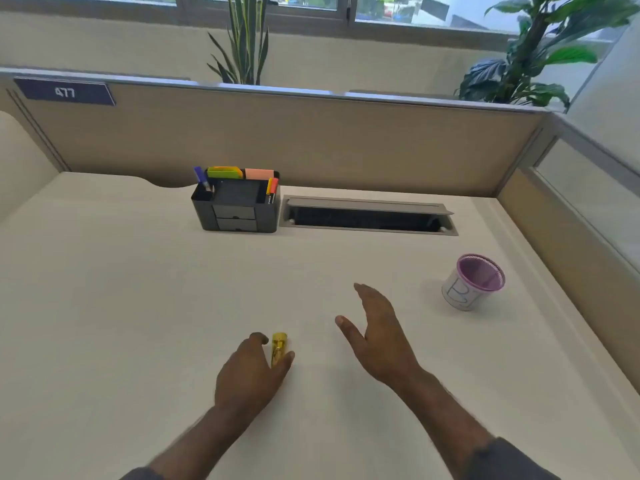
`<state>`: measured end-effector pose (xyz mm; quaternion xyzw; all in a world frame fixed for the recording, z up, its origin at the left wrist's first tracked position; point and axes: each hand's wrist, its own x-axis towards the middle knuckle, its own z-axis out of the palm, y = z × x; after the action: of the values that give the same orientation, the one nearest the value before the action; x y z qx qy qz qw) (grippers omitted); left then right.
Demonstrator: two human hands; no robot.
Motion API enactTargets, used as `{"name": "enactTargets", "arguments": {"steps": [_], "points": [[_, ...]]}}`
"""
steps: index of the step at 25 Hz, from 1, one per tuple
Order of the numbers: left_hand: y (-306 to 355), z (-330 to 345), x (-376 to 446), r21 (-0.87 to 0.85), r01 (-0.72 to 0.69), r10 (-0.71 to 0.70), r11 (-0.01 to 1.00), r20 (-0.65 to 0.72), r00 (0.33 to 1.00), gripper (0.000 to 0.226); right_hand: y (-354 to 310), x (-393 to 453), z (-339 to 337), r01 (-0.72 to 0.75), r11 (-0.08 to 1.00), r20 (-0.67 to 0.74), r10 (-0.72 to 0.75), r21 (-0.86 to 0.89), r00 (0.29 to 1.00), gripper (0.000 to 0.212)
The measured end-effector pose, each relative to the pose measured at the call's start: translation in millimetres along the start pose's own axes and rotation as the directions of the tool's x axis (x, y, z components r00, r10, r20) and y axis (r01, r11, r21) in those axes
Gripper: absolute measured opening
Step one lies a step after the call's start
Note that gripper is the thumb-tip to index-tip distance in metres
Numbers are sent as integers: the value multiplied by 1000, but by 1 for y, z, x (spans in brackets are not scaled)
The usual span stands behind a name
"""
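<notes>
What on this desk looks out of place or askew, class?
The yellow marker lies loose on the desk, pinched by the left hand, far from the black organizer holding the other markers. The purple mesh cup seems to lean.

Bright window daylight, soft wide-angle blur

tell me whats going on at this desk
A person is working at a pale desk. Their left hand pinches a short yellow marker low on the desk, between finger and thumb. The right hand is open with straight fingers and holds nothing. A purple mesh cup stands further right, and a black organiser with pens and sticky notes sits at the back.
</notes>
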<state>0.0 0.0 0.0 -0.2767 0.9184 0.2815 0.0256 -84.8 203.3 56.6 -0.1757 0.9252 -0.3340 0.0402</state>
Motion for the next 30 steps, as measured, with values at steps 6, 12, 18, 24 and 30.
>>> {"name": "enactTargets", "arguments": {"steps": [6,12,18,24,30], "points": [[7,2,2,-252,45,-29,967,67,997,30,-2,-13,29,-126,967,84,110,222,990,47],[36,-11,-19,-660,-31,69,750,32,997,12,-29,-16,39,-280,781,242,169,559,955,28],[45,-16,-34,-633,-112,174,766,36,984,11,-37,-19,23,-174,726,98,146,666,984,13],[53,-25,-41,-604,-271,295,749,-63,954,15,-39,-23,8,-149,748,157,61,647,986,11],[52,-28,-42,-524,-351,362,776,-85,928,22,-41,-21,0,-55,832,138,-27,553,990,6]]}}
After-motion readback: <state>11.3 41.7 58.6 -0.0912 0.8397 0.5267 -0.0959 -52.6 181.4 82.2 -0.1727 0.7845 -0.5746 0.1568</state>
